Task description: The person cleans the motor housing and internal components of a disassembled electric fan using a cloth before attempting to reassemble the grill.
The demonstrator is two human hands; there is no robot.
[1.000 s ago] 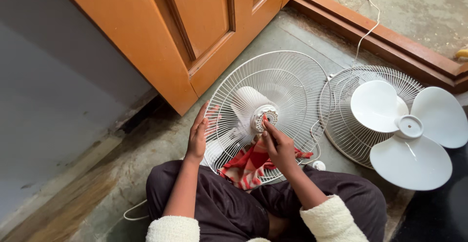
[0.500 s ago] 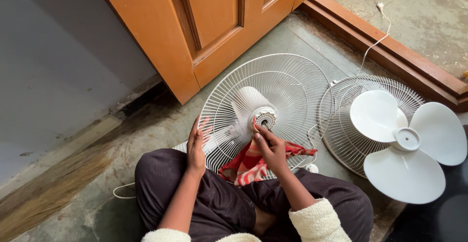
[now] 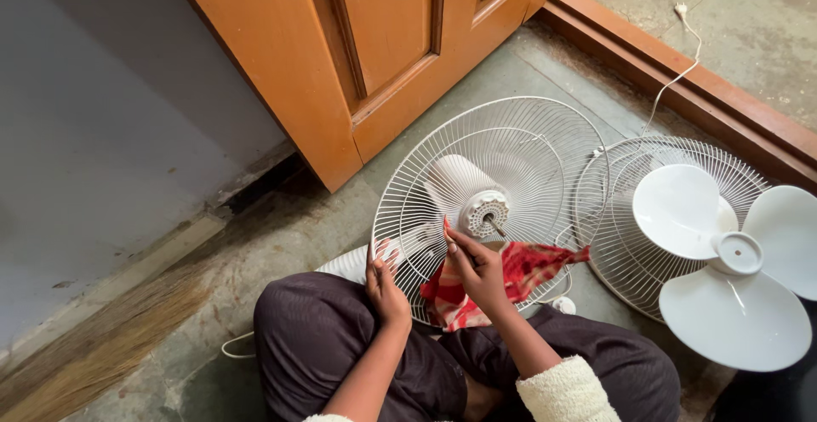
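Note:
I sit on the floor with a white fan's rear wire guard [image 3: 511, 145] tilted up in front of me, its motor hub [image 3: 483, 211] and shaft at the centre. My left hand [image 3: 385, 282] grips the guard's lower left rim. My right hand [image 3: 477, 265] presses a red and white checked cloth [image 3: 519, 273] against the wires just below the hub. The cloth hangs through the guard towards my lap.
A second wire guard [image 3: 621, 218] lies flat on the right with the white three-blade propeller [image 3: 732, 260] on it. An orange wooden door [image 3: 374, 48] stands behind, a wooden threshold [image 3: 723, 99] at the right. A white power cord [image 3: 672, 73] crosses it. A broom [image 3: 94, 345] lies at left.
My right hand has slid the cloth lower and to the right of the hub. My head has shifted, so the whole scene sits further right in view.

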